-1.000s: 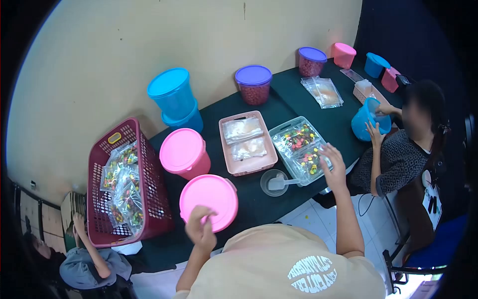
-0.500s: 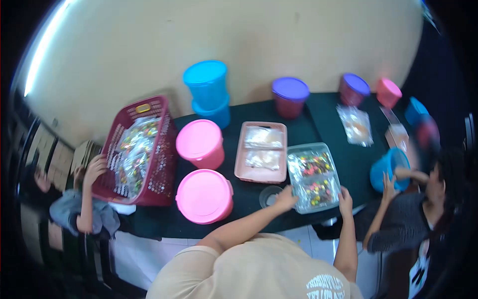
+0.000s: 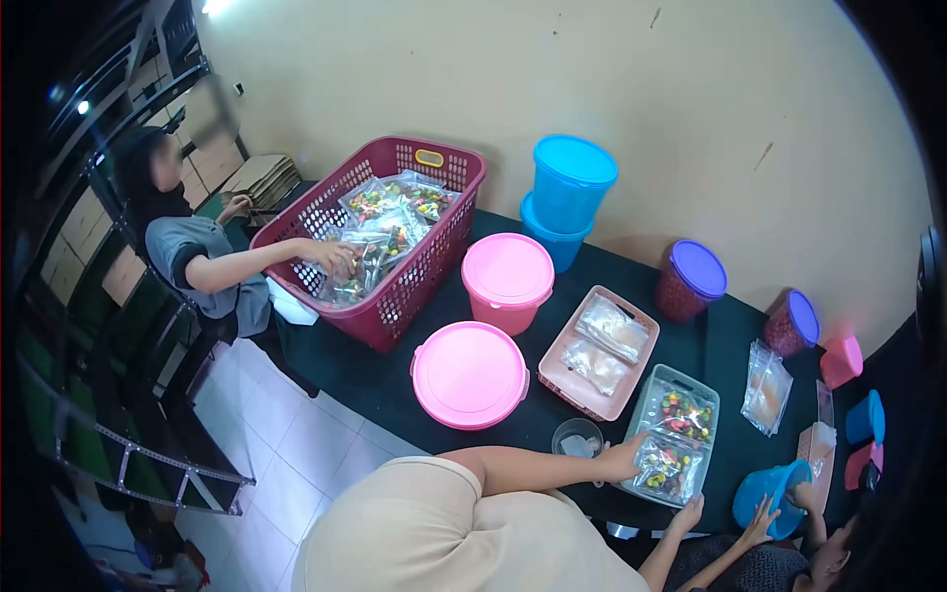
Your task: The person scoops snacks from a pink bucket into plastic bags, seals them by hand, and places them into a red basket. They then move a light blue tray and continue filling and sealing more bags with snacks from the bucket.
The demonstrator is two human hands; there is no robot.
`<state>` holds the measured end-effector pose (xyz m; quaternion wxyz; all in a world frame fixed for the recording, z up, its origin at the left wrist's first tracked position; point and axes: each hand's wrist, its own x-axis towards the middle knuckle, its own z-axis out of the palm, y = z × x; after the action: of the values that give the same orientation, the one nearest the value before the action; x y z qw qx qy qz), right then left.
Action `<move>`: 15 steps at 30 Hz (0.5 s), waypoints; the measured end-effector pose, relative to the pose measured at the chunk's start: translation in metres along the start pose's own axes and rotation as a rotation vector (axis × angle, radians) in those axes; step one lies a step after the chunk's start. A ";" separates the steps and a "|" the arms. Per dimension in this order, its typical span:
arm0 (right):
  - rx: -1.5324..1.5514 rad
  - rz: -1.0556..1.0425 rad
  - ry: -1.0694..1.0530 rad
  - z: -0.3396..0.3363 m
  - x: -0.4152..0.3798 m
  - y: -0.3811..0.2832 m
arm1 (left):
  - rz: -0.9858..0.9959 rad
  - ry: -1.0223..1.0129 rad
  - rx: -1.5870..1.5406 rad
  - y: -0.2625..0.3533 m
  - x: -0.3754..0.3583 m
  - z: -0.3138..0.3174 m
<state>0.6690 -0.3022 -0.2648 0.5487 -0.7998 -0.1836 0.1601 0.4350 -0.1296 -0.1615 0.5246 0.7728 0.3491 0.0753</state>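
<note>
A pale grey-green plastic tray (image 3: pixel 712 380) lies at the near edge of the dark table, holding clear packets of multicoloured sweets (image 3: pixel 681 414). My left hand (image 3: pixel 623 460) grips its left rim, fingertips beside the lower packet. On the lower right corner, my right hand (image 3: pixel 688 515) is closed around the edge, partly hidden by the tray. A small clear bowl (image 3: pixel 577 437) sits just left of my left hand. Behind it is a pink tray (image 3: pixel 612 403) with flat clear packets of pale contents (image 3: pixel 595 365).
A maroon basket (image 3: pixel 395 306) full of sweet packets stands left, with a co-worker's hand (image 3: pixel 330 257) inside. Pink-lidded tubs (image 3: pixel 470 376) and stacked blue tubs (image 3: pixel 574 178) stand mid-table. On the right, another person holds a blue bucket (image 3: pixel 760 498), near purple-lidded jars (image 3: pixel 696 270).
My view has swung left, so the table shifts rightward. The left co-worker's hand has gone from the basket's rim to the packets inside. Both my hands stay at the tray.
</note>
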 end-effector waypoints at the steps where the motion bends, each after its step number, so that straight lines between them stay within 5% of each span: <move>1: -0.006 -0.005 -0.006 -0.002 -0.003 -0.011 | 0.107 0.049 0.020 0.010 -0.006 -0.007; 3: 0.057 0.048 0.097 -0.013 -0.016 -0.046 | 0.077 -0.038 -0.063 0.022 -0.008 -0.015; 6: 0.031 -0.014 0.121 -0.032 -0.023 -0.080 | 0.386 -0.139 -0.312 0.032 -0.014 -0.034; 11: 0.087 -0.196 0.211 -0.020 -0.076 -0.166 | 0.517 -0.022 -0.199 0.060 -0.061 -0.100; 15: 0.259 -0.285 0.203 0.026 -0.095 -0.218 | 0.592 0.266 -0.170 0.048 -0.080 -0.122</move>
<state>0.5477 -0.2538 -0.0647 0.6795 -0.7007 -0.2164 0.0217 0.3387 -0.0964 -0.0463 0.4922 0.7776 0.1674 0.3536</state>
